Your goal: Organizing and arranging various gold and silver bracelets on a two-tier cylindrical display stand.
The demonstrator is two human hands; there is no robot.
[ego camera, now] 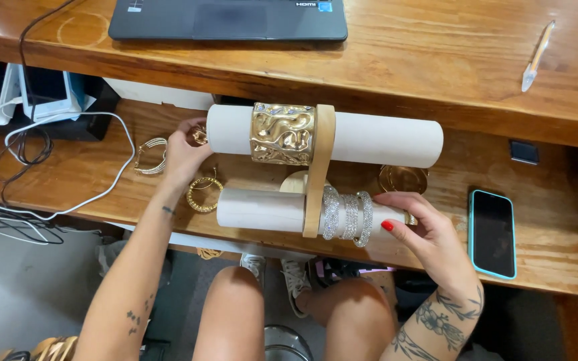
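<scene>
Both hands on stand (319,170), left hand (183,155), right hand (429,230)

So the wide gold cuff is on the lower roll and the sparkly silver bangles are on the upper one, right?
Reversed. In the head view the wide gold cuff sits on the upper roll, and the sparkly silver bangles sit on the lower roll.

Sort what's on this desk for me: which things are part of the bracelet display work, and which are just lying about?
In hand:
left hand at the upper roll
right hand at the lower roll
wide gold cuff
silver bangles
gold hoops

Lying about:
laptop
phone
pen
white cable
</scene>
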